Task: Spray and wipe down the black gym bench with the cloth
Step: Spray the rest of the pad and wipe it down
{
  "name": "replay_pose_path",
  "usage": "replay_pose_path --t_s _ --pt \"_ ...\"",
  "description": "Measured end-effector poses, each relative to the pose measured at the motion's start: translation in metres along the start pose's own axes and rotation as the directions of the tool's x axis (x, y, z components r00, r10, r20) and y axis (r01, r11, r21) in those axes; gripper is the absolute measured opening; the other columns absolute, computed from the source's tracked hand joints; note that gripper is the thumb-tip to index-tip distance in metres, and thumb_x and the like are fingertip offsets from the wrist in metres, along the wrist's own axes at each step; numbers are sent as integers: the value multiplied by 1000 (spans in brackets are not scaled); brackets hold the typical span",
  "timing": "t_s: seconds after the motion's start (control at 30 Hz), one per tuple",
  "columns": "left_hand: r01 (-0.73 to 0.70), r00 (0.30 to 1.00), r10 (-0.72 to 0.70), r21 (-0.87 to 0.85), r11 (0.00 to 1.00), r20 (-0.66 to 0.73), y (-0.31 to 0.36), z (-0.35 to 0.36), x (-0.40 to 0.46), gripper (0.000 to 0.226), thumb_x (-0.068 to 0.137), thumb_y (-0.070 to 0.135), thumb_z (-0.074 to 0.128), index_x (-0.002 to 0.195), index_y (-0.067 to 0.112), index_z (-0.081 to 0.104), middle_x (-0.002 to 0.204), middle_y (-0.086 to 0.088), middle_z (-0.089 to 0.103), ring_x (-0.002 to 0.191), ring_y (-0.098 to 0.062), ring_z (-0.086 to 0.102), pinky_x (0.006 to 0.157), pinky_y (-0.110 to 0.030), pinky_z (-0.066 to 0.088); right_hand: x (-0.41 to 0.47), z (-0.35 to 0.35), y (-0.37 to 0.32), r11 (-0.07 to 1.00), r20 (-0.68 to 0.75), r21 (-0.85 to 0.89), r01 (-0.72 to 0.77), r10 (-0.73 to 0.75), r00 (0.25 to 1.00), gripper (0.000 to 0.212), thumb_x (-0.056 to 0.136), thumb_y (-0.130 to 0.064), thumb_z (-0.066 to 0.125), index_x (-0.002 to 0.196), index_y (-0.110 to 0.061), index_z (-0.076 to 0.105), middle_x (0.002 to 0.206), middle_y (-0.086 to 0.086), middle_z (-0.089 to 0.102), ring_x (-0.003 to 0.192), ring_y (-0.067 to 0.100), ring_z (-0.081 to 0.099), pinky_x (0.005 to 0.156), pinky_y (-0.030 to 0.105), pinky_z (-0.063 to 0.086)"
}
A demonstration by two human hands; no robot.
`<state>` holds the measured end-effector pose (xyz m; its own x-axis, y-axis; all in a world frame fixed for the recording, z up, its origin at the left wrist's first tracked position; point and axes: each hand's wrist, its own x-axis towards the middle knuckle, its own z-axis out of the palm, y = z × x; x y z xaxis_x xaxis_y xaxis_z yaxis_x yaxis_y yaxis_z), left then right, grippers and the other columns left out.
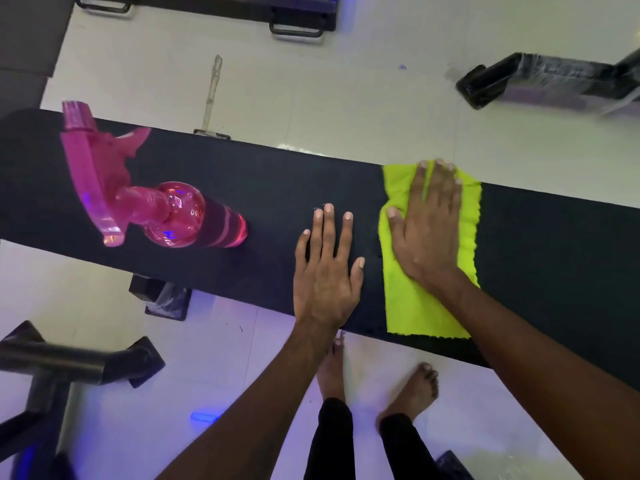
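The black gym bench (270, 188) runs across the view from upper left to lower right. A neon yellow-green cloth (415, 306) lies spread flat on it, right of centre. My right hand (426, 223) presses flat on the cloth, fingers extended toward the far edge. My left hand (325, 268) rests flat on the bare bench just left of the cloth, fingers apart, holding nothing. A pink translucent spray bottle (166, 209) stands on the bench at the left, apart from both hands.
White tiled floor (311, 98) surrounds the bench. Black equipment frames stand at the lower left (69, 365), upper right (540, 81) and top (298, 19). A bench foot (162, 296) sits under the near edge. My bare feet (412, 396) stand close to the bench.
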<state>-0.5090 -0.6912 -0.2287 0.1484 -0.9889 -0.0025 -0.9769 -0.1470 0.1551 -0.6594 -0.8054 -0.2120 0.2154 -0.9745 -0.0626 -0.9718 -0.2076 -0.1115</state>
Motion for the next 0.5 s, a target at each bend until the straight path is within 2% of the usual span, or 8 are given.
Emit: replay_pose_path --t_s 0.07,0.17,0.3,0.4,0.5 --pt "0 1000 0 -5 1000 20 0 -3 0 67 107 44 29 167 18 13 175 -13 8 163 -27 6 128 -44 15 4 0 -3 996 20 3 90 -90 996 78 107 -50 26 167 -4 7 175 24 6 164 40 4 134 54 5" --pt "-11 999 12 -33 999 53 -2 -10 1 65 108 43 30 167 19 16 175 -12 8 163 -25 7 128 -44 17 -24 -3 18 989 20 18 148 -149 989 77 107 -50 28 168 -9 6 177 18 3 165 33 1 134 51 6" --pt "-26 996 30 -45 999 85 -15 -19 -5 65 107 42 32 166 20 18 175 -9 12 163 -25 10 128 -46 19 -64 -3 41 998 11 28 51 -51 999 77 106 -49 28 168 -8 7 176 20 4 165 35 2 133 55 9" --pt "-32 992 35 -24 999 121 -21 -21 -19 65 108 42 30 167 19 14 175 -10 9 163 -25 7 129 -47 19 -31 -3 14 997 -17 0 -78 78 997 80 106 -50 29 166 -2 9 173 29 6 163 44 6 131 60 10" --pt "-39 989 48 -69 997 139 -25 -22 -23 68 107 42 31 167 16 14 175 -11 7 163 -24 4 130 -45 14 9 0 -25 999 -7 -9 -36 36 999 79 106 -50 30 166 -3 9 173 29 9 162 45 9 131 61 10"
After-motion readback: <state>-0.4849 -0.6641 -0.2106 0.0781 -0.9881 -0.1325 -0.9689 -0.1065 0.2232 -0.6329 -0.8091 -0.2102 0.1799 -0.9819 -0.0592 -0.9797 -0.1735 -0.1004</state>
